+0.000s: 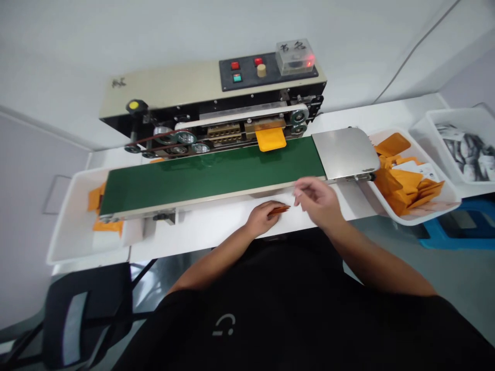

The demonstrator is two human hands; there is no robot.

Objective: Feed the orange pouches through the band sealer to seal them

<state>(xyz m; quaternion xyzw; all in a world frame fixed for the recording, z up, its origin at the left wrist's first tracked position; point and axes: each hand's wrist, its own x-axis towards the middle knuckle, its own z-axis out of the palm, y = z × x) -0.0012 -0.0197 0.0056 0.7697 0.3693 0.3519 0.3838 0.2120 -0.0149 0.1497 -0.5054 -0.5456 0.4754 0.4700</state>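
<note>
My left hand (263, 218) is closed around a few thin orange pouches (279, 210), held edge-on just in front of the conveyor. To the right of them, my right hand (317, 200) is by the conveyor's front edge, its fingers loosely curled and apart, with nothing visible in them. Beyond both hands runs the green conveyor belt (193, 178) of a band sealing machine (166, 90). One yellow-orange pouch (271, 139) hangs from the sealing band over the belt.
At right, a white bin (417, 220) holds many orange pouches, beside another bin (429, 121) of grey-black packets. A white bin (64, 226) with orange pouches stands under the belt's left end. A metal plate (344, 152) extends the belt rightward. A blue stool (444, 226) and black chair (87, 309) stand below.
</note>
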